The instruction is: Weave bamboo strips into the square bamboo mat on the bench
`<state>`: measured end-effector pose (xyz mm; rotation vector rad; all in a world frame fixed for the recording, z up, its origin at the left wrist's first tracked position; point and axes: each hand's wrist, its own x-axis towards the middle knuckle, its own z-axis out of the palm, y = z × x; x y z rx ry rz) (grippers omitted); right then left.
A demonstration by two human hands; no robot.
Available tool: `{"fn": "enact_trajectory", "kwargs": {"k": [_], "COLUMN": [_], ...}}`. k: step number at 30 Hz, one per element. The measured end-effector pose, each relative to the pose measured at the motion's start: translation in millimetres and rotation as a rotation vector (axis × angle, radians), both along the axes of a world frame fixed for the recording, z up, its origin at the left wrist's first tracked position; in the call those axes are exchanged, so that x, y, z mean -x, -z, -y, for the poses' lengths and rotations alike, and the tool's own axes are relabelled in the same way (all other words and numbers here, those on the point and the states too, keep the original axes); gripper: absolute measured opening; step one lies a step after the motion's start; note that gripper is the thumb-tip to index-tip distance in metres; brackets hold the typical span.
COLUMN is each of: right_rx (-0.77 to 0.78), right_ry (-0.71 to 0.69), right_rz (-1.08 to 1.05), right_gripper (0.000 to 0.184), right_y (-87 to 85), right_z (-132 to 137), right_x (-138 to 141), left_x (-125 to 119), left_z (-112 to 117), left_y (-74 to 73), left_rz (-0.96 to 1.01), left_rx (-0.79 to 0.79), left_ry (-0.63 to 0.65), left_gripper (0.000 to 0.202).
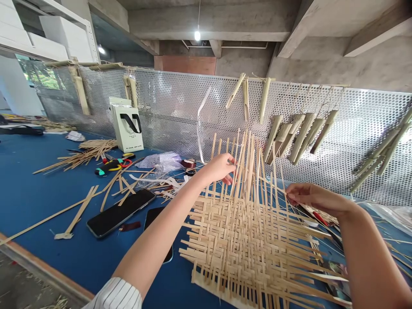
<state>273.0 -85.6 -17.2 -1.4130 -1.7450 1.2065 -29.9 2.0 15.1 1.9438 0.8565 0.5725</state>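
A woven mat of pale bamboo strips (pixel 247 244) lies tilted on the blue table (pixel 38 189), its far strips standing up loose. My left hand (pixel 220 168) reaches over the mat and curls its fingers round the upright strips at the far edge. My right hand (pixel 305 195) sits at the mat's right side, pinching a thin bamboo strip between thumb and fingers. Both forearms cross the lower part of the view.
Two dark phones (pixel 119 213) lie left of the mat. Loose bamboo strips (pixel 90 152), scissors (pixel 112 165), a crumpled plastic bag (pixel 161 161) and a white paper bag (pixel 127 126) sit farther back. A perforated metal screen (pixel 180 103) with hanging bamboo pieces bounds the table.
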Motion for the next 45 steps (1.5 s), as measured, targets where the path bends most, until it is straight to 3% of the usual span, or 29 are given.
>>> {"fn": "enact_trajectory", "kwargs": {"k": [17, 27, 36, 45], "right_rx": [-0.081, -0.095, -0.098, -0.063], "right_ry": [0.139, 0.132, 0.178, 0.267], "right_rz": [0.052, 0.106, 0.12, -0.099], "right_gripper": [0.024, 0.021, 0.021, 0.03], "right_y": [0.7, -10.8, -17.5, -22.8], "right_z": [-5.2, 2.5, 7.1, 8.4], "right_x": [-4.0, -2.5, 2.7, 9.3], "left_x": [2.0, 0.2, 0.8, 1.9], "left_z": [-2.7, -1.6, 11.3, 7.9], "left_y": [1.3, 6.5, -5.7, -5.1], "left_rz": [0.021, 0.133, 0.158, 0.166], "left_rx": [-0.03, -0.033, -0.013, -0.079], "left_ry": [0.013, -0.068, -0.146, -0.119], "left_gripper": [0.047, 0.074, 0.057, 0.028]}}
